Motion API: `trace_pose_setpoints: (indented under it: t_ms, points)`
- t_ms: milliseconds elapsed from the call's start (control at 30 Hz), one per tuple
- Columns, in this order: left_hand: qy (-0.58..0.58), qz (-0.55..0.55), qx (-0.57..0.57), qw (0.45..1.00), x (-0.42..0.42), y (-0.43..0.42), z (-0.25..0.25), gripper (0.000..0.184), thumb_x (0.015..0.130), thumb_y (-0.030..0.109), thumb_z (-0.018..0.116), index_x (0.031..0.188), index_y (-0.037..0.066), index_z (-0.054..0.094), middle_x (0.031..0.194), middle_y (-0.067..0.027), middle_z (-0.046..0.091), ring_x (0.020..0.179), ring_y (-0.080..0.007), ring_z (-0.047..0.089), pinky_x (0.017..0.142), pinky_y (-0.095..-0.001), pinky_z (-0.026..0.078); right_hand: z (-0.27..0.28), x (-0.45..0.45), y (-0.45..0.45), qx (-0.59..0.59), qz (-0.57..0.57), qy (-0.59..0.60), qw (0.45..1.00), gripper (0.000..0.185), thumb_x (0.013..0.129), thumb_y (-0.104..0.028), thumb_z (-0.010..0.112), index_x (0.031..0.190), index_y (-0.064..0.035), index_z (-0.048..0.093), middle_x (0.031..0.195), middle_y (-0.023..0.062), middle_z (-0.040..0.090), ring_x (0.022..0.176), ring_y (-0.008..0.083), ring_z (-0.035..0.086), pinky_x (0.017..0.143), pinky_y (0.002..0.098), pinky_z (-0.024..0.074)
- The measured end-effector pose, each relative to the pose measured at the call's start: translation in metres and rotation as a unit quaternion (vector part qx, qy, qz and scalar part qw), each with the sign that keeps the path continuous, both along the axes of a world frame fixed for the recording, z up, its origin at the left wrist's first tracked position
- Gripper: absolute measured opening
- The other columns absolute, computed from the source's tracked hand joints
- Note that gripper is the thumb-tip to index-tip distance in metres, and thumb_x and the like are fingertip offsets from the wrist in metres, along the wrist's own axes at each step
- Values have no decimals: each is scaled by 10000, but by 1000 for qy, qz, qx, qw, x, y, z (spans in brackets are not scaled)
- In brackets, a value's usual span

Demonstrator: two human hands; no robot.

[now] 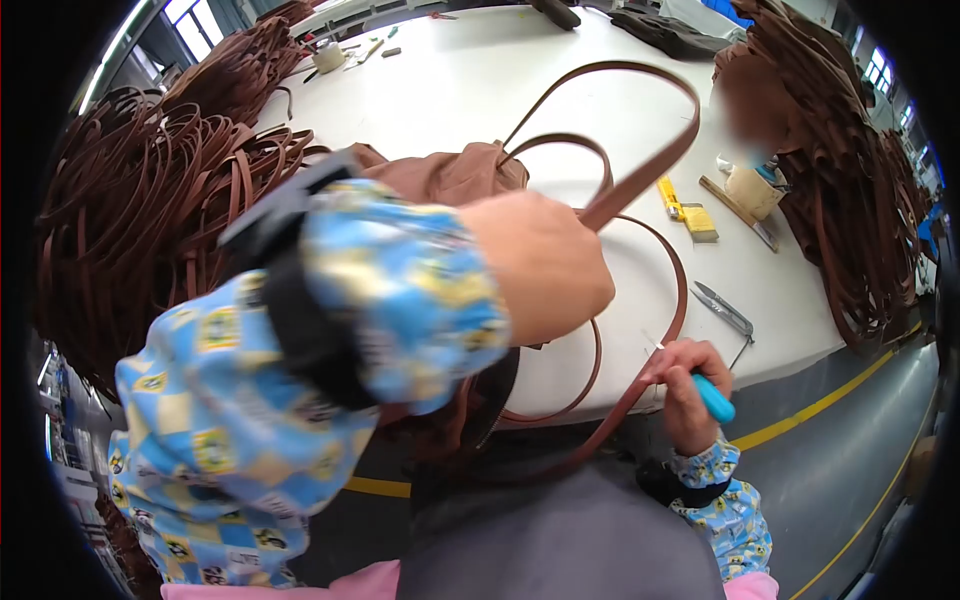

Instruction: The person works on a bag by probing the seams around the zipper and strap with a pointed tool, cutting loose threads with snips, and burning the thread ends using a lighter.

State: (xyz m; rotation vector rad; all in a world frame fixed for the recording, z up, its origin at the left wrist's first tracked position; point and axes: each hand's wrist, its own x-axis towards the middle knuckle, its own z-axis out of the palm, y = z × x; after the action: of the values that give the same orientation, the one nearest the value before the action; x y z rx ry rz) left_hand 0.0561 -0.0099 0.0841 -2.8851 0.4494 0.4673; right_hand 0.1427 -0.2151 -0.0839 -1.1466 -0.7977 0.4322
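Observation:
My left hand (545, 265) is curled over a brown strap (655, 175) that rises in a loop above it. Its fingertips are turned away from view. Beneath and behind that hand lies a brown bag (450, 175), partly hidden by my sleeve. My right hand (690, 385) is closed around a tool with a blue handle (714, 398); a thin pale tip shows past the fingers, too small to name. Another length of brown strap (677, 290) curves down beside the right fingers toward my lap.
Brown straps (160, 220) are heaped on the left, with more brown pieces (860, 190) on the right. On the white table (420, 90) lie thread snips (724, 312), a yellow cutter (670, 198), a yellow block (700, 223), a brush (738, 213) and a small pot (752, 190).

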Motion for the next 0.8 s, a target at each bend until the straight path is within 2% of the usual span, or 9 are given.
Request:
trace_pose_setpoints:
  t_ms: [67, 133, 200, 267, 333, 400, 567, 600, 800]
  points:
    - [-39, 19, -97, 994, -15, 15, 23, 109, 632, 6, 579, 720, 56, 621, 665, -99, 565, 652, -297, 586, 578, -351, 484, 11, 7, -9, 28, -38, 9, 999, 76, 850, -33, 518, 799, -19, 463, 797, 101, 528, 688, 144, 528, 680, 274, 457]
    - [-197, -66, -227, 952, -30, 21, 44, 157, 598, 3, 589, 742, 55, 626, 644, -65, 558, 598, -248, 561, 542, -323, 461, 22, 15, -16, 64, -60, -24, 996, 116, 870, -91, 524, 811, -25, 450, 779, 96, 510, 684, 149, 512, 671, 280, 453]
    - [-255, -58, -321, 910, -36, 16, 62, 179, 584, -26, 575, 739, 44, 631, 653, -44, 573, 553, -187, 531, 516, -295, 438, 34, 20, -21, 91, -79, -57, 991, 159, 885, -149, 523, 821, -33, 435, 783, 87, 495, 692, 152, 480, 659, 285, 447]
    - [-302, -40, -386, 871, -28, 19, 16, 201, 608, -77, 525, 727, 43, 634, 665, -53, 583, 565, -159, 530, 509, -282, 425, 42, 19, -26, 99, -102, -66, 988, 211, 896, -215, 521, 824, -48, 415, 792, 77, 478, 689, 141, 437, 652, 288, 442]
    - [-223, 77, -499, 834, -11, 8, -60, 179, 648, -75, 567, 778, 28, 633, 665, -91, 539, 616, -239, 551, 540, -323, 428, 52, 11, -27, 154, -99, -90, 979, 258, 906, -276, 511, 815, -64, 396, 794, 74, 466, 686, 138, 401, 639, 289, 444]
    - [-128, 105, -546, 821, -2, 4, -97, 189, 694, -70, 593, 850, 22, 647, 772, -92, 542, 699, -245, 551, 611, -320, 435, 55, 0, -27, 137, -105, -143, 974, 325, 902, -362, 514, 789, -74, 413, 774, 76, 487, 650, 155, 410, 586, 293, 460]
    - [11, 120, -585, 802, -5, 16, -105, 361, 726, -136, 549, 980, 87, 675, 1003, -78, 570, 932, -214, 570, 785, -291, 464, 46, -11, -23, 86, 60, -255, 961, 271, 812, -263, 663, 818, -18, 545, 792, 126, 593, 626, 269, 558, 583, 352, 520]
    - [7, 120, -585, 802, -4, 19, -107, 361, 726, -136, 549, 980, 87, 675, 1003, -78, 570, 932, -214, 570, 785, -291, 464, 48, -16, -12, 88, 44, -283, 954, 336, 876, -350, 569, 751, -47, 496, 723, 95, 572, 565, 195, 502, 519, 324, 519]
    - [99, -1, -672, 734, -2, 44, -117, 273, 736, -11, 665, 995, 71, 677, 1129, -102, 560, 1019, -230, 556, 853, -299, 457, 56, -17, 5, 44, 160, -306, 937, 311, 845, -328, 626, 783, -37, 534, 775, 91, 590, 616, 235, 545, 567, 340, 532]
